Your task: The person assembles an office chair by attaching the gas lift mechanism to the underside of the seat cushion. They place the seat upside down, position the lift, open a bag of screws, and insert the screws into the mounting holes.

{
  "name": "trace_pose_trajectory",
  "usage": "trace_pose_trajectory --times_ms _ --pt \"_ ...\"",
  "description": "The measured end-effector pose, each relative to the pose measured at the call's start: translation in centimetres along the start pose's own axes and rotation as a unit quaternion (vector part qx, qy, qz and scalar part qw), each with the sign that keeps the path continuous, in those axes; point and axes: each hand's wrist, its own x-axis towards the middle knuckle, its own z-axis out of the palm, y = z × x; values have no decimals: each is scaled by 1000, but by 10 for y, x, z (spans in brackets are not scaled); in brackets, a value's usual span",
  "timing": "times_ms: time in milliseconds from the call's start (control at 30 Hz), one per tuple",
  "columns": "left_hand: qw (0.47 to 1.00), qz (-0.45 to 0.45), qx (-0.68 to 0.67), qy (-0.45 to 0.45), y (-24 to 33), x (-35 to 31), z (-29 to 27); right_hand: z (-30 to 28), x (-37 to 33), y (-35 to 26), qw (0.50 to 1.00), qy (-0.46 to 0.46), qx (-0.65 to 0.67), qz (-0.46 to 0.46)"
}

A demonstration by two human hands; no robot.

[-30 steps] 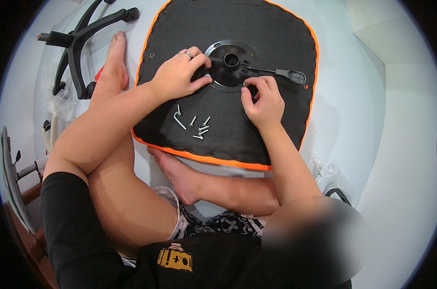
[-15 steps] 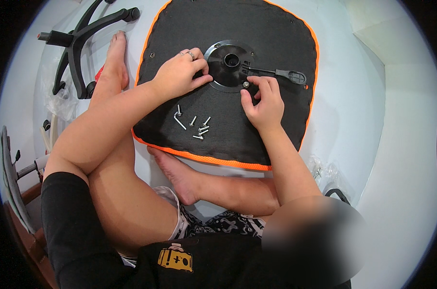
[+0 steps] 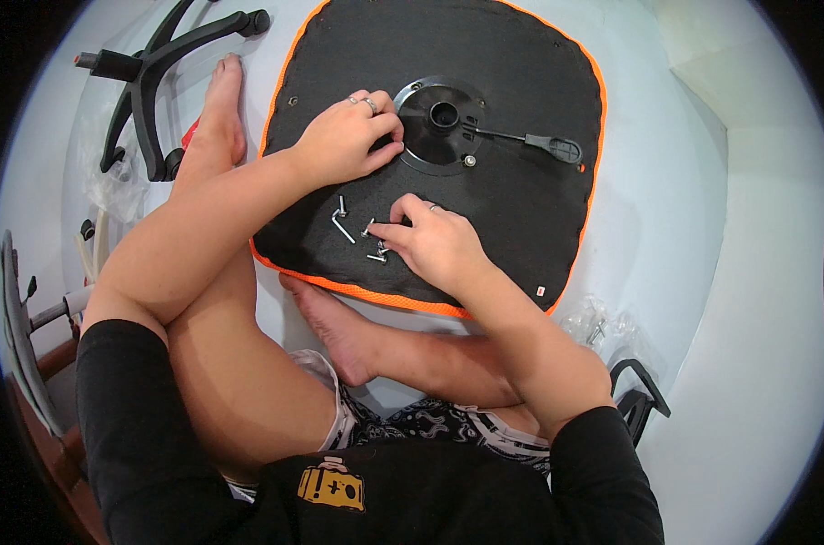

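A round black metal plate (image 3: 418, 138) with a central collar sits on the underside of a black seat cushion (image 3: 503, 218) with orange edging. At the plate's left rim is my left hand (image 3: 357, 136), its fingers curled against the edge. My right hand (image 3: 435, 238) is down at the loose bolts (image 3: 377, 257), thumb and index finger closed around a bolt mostly hidden beneath them. One bolt (image 3: 469, 161) stands at the plate's lower right hole. A black lever (image 3: 548, 145) reaches rightward from the plate. An L-shaped hex key (image 3: 344, 229) lies left of the bolts.
A black five-star chair base (image 3: 142, 77) with casters lies at the far left. Clear plastic bags (image 3: 594, 320) and a black bracket part (image 3: 644, 391) are at the right. My crossed legs and bare foot (image 3: 330, 336) border the cushion's near edge.
My right hand has moved from the bolt at the plate down and left to the loose bolts. The left hand stays at the plate's rim.
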Motion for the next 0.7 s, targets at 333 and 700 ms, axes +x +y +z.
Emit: trace_pose_trajectory --times_ms 333,700 --pt "1000 6 -5 -13 1 0 1 -1 0 14 990 69 115 32" --pt "1000 -6 8 23 -3 2 -2 -78 35 68 946 276 13 171"
